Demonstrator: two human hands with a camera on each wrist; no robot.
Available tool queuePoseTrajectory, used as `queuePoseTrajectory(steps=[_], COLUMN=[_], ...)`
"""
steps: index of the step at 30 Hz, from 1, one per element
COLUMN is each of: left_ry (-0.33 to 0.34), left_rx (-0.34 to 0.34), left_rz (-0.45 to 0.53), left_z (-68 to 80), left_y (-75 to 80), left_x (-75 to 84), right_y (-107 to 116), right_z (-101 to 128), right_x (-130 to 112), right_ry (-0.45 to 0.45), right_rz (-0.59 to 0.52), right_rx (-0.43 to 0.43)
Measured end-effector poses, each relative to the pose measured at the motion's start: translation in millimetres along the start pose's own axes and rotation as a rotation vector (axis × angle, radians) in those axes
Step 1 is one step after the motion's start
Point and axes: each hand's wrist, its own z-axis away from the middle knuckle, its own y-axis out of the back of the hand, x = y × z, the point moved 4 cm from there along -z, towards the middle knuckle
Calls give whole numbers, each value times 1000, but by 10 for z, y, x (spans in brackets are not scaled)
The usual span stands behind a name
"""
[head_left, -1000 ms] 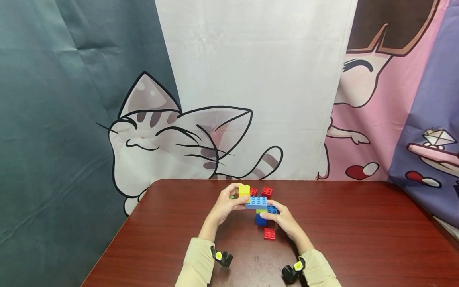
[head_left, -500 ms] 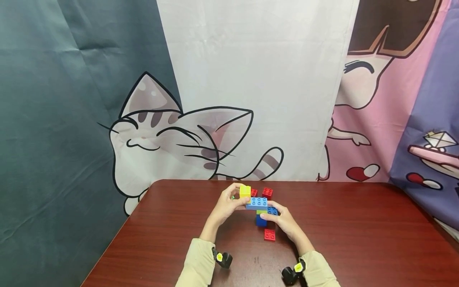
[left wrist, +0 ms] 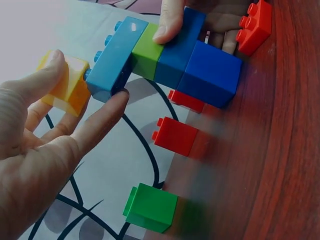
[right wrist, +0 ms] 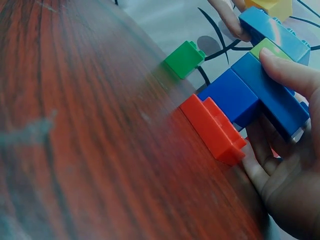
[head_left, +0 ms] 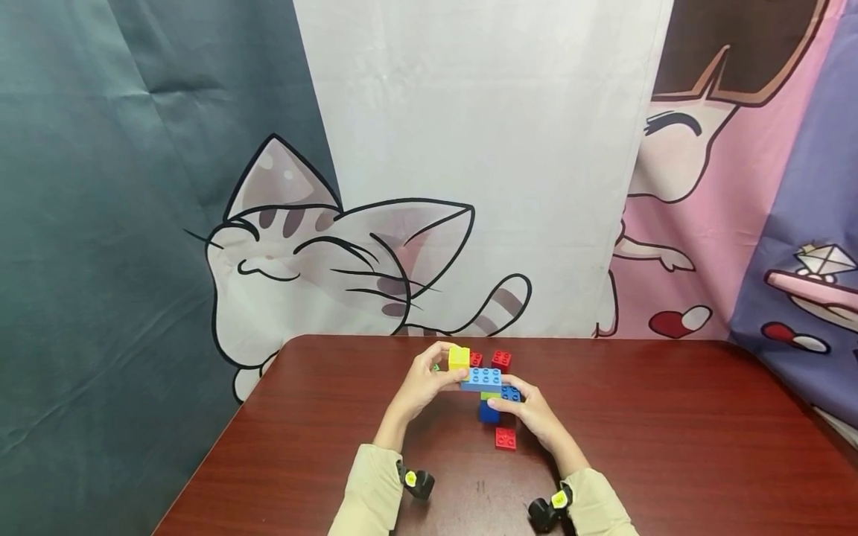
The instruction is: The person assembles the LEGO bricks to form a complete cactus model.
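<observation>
Both hands hold a stack of toy building bricks over the table. From the bottom it has a blue brick (left wrist: 212,72), a long dark blue brick (right wrist: 265,85), a lime green brick (left wrist: 146,54) and a long light blue brick (head_left: 481,380). At the top left end sits a yellow brick (head_left: 459,358). My left hand (head_left: 421,383) pinches the yellow brick, and one of its fingertips touches the light blue brick's edge. My right hand (head_left: 535,413) grips the stack's middle, its thumb over the lime green and dark blue bricks. The right fingers are partly hidden behind the stack.
Nearest me on the table (head_left: 670,432) lies a red brick (head_left: 506,439). Beyond the stack are two more red bricks, one on the right (head_left: 501,361). A green brick (left wrist: 152,207) stands there too, mostly hidden in the head view. Printed cloths (head_left: 503,149) hang behind the table.
</observation>
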Motion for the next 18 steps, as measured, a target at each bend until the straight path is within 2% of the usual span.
queuePoseTrajectory(steps=[3,10,18], left_ry=[-10,-13,-21], left_rx=[-9,3,16], left_rz=[-7,-7,14], left_z=[9,-68,-74], left_y=[-9,6,17], left_x=[21,-156,-199], right_y=[-6,-5,-2], right_z=[-1,-5,3], right_x=[-6,2,-8], right_ry=[-2,-3,3], right_rz=[-8,-1,-1], right_rx=[1,-11,-5])
